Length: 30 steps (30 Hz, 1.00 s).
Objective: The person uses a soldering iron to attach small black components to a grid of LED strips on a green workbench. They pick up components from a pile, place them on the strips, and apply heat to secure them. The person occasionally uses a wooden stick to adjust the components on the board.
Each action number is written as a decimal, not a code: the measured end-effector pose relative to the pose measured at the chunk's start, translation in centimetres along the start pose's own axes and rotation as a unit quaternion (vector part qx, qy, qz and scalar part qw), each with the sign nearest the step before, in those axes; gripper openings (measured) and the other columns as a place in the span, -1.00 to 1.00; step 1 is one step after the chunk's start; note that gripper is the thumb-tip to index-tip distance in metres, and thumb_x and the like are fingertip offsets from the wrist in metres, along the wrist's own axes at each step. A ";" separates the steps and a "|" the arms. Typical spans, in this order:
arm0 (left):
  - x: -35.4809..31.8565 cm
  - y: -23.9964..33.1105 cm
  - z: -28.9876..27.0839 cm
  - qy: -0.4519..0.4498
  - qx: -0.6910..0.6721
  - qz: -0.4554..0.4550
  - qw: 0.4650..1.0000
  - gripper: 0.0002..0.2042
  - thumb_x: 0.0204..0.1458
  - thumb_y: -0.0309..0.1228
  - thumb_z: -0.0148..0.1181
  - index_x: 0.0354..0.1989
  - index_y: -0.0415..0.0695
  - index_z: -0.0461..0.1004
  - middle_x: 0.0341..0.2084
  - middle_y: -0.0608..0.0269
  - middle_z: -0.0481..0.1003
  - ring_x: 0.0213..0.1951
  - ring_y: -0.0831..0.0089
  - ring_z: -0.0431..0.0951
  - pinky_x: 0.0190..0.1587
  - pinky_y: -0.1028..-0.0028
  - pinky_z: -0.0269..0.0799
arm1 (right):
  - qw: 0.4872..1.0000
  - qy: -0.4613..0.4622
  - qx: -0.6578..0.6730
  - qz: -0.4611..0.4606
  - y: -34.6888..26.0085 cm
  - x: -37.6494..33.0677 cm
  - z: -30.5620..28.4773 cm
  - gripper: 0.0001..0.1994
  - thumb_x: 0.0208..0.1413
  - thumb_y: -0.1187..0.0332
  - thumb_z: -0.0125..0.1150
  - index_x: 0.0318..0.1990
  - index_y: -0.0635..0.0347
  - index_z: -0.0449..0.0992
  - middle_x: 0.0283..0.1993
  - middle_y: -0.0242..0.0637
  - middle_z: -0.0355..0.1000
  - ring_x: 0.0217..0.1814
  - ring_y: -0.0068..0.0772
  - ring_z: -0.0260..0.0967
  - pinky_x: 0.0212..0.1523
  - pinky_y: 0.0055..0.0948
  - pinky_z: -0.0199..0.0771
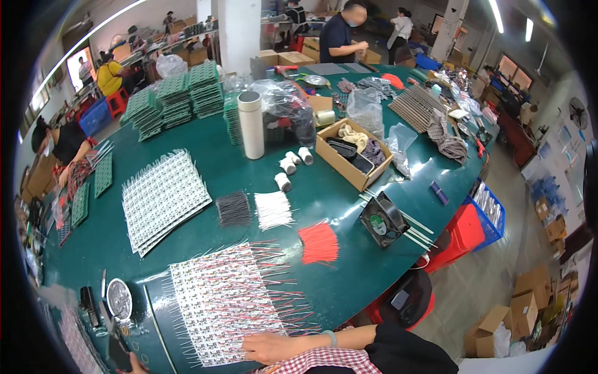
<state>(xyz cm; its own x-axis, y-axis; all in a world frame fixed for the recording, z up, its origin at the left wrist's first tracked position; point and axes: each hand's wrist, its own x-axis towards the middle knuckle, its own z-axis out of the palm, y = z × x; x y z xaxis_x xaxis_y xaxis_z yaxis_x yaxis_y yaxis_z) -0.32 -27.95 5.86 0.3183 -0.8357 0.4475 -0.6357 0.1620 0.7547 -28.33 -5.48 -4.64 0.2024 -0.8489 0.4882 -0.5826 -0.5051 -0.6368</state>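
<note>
A white circuit-board panel (pixel 215 305) lies before me, covered in rows of small parts, with red, black and white wires sticking out past its right side. My right hand (pixel 269 348) rests on its near right corner, fingers bent down; whatever they pinch is hidden. At the lower left edge only a bit of my left hand (pixel 136 365) shows, its fingers bent beside a dark, long object (pixel 117 346) whose kind I cannot make out. A round white-rimmed tin (pixel 119 299) with silvery contents stands near it. Bundles of black wires (pixel 233 208), white wires (pixel 273 209) and red wires (pixel 318 242) lie beyond the panel.
More white panels (pixel 165 199) are stacked at left, green panels (pixel 202 87) behind. A white flask (pixel 251 124), an open cardboard box (pixel 349 162) and a small black fan (pixel 382 221) stand on the green table (pixel 336 287). A red stool (pixel 405 305) is at right. Other people work farther off.
</note>
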 end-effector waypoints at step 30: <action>-2.5 9.6 -0.5 0.108 -0.129 0.044 0.985 -0.86 -0.05 -0.52 0.37 -0.39 -0.33 0.58 -0.43 0.13 0.55 -0.45 0.34 0.47 -0.39 0.37 0.40 | 0.929 0.108 -0.316 0.160 10.5 6.1 -20.0 -0.88 -0.07 0.52 0.30 -0.42 0.20 0.43 -0.32 -0.25 0.31 -0.21 -0.19 0.33 -0.26 -0.28 0.40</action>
<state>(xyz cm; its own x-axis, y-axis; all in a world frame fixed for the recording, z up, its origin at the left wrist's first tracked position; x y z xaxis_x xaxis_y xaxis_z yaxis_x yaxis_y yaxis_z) -6.89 -24.01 12.20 0.4302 -0.6860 0.5868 -0.4764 0.3796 0.7930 -48.92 -12.89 3.58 -0.1845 -0.8543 0.4860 -0.9452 0.0187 -0.3260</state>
